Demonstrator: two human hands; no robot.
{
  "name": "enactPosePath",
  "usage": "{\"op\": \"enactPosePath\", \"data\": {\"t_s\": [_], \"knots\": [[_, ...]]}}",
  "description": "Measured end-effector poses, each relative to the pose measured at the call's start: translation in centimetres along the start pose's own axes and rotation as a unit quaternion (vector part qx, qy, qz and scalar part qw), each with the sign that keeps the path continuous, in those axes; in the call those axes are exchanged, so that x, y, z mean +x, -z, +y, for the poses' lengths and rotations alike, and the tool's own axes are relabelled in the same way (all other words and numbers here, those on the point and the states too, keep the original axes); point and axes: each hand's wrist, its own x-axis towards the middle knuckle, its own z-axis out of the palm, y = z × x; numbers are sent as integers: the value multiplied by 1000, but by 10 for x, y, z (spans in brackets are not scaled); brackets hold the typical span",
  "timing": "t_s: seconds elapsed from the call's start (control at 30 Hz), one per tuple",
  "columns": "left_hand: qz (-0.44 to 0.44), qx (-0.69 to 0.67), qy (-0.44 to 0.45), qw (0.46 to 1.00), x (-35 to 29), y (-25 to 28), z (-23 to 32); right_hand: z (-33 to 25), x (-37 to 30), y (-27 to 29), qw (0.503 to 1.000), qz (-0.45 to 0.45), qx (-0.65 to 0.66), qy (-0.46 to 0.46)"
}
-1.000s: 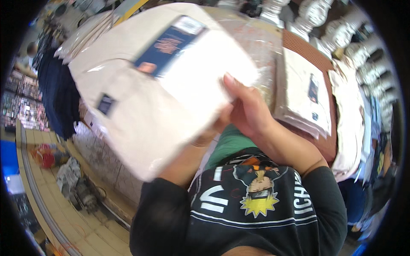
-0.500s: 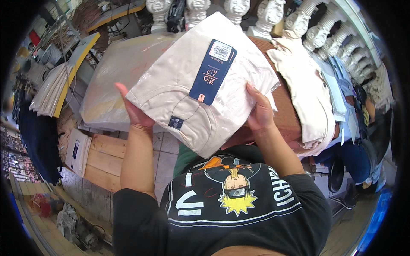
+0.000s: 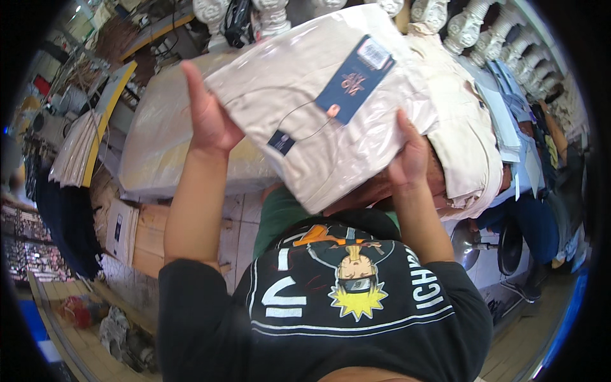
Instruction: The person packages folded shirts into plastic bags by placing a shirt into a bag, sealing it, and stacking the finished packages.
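A folded beige T-shirt (image 3: pixel 273 79) in a clear plastic bag is held up in front of me, tilted. A dark blue hang tag (image 3: pixel 349 89) lies on it, and a small dark neck label (image 3: pixel 280 142) shows at the collar. My left hand (image 3: pixel 215 124) supports the left edge from below; its thumb points up, off the bag, and its fingers are hidden behind it. My right hand (image 3: pixel 410 156) grips the lower right edge, thumb on the near side and the other fingers mostly hidden underneath.
A large plastic-wrapped bundle (image 3: pixel 159 127) lies behind at left. At right, cream cloth (image 3: pixel 468 134) drapes over a brown surface (image 3: pixel 375 191). Bagged garments (image 3: pixel 122 226) rest by a wooden board (image 3: pixel 153 232). White ornate balusters (image 3: pixel 468 25) line the back.
The bagged T-shirt has shifted right and turned clockwise, its far edge now tilted upward. Both hands moved along with it, the right one sliding slightly right and the left one rising.
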Motion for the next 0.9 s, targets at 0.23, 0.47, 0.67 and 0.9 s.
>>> {"op": "enactPosePath", "data": {"t_s": [0.23, 0.47, 0.67, 0.9], "knots": [[-112, -54, 35, 992, 14, -2, -2, -11, 4, 6, 999, -2, -15, 32], [-257, 2, 124, 958, 67, -2, 41, -90, 94, -34, 981, -170, -84, -46], [-69, 279, -27, 957, 91, -42, 45, -112, 109, -106, 857, -23, -488, 164], [53, 331, 47, 941, 70, 22, -57, -47, 158, 25, 728, -70, -659, 174]]}}
